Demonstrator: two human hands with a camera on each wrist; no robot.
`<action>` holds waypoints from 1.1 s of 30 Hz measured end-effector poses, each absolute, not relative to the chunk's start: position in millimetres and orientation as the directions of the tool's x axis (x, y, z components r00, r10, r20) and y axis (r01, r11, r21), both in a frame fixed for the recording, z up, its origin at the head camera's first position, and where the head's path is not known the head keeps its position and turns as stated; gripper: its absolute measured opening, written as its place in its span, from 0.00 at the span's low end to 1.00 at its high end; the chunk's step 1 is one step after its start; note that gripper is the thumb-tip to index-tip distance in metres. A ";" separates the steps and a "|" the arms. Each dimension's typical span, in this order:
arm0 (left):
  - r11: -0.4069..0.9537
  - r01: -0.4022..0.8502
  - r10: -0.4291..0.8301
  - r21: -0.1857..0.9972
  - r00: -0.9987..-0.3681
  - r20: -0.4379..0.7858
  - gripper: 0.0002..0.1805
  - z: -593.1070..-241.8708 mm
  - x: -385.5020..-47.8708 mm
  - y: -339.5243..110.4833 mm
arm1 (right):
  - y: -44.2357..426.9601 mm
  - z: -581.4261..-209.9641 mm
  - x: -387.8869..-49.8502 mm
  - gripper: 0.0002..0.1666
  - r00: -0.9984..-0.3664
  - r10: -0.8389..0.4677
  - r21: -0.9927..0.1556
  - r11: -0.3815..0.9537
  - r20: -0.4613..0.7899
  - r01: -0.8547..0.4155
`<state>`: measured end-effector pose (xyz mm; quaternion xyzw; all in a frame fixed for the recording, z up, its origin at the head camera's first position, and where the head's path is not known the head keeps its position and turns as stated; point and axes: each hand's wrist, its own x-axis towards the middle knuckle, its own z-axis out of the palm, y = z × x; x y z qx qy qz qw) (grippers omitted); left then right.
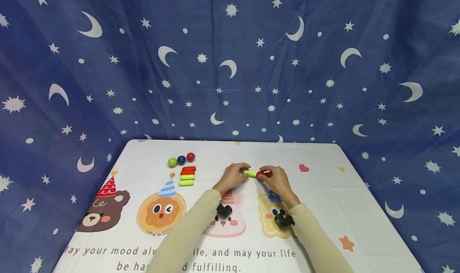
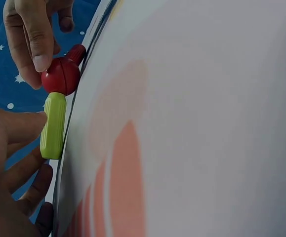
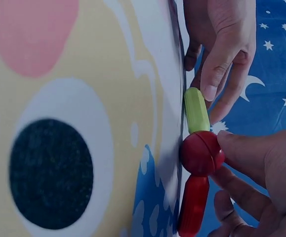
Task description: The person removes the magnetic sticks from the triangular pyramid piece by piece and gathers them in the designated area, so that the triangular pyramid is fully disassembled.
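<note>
Here, left hand (image 1: 231,178) opposite right hand (image 1: 279,180).

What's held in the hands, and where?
Left hand holds the lime stick toward its free end; right hand pinches the red ball itself.

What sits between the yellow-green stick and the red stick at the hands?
A red ball sits between them, with the yellow-green stick at one side and the red stick at the other; the right wrist view shows it.
</note>
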<state>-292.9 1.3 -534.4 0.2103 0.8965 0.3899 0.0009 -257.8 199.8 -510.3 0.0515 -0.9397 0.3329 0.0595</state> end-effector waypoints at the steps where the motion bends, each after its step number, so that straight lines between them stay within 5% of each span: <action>1: 0.615 0.379 0.381 0.691 -0.911 0.161 0.18 -534.9 -293.0 2.4 | 200.1 -511.2 -258.1 0.17 -0.988 -0.057 -0.614 0.778 0.146 -0.136; 33: 0.669 0.402 0.441 0.625 -0.892 0.102 0.10 -530.4 -288.4 5.5 | 203.8 -517.6 -265.1 0.16 -0.992 -0.075 -0.633 0.764 0.103 -0.124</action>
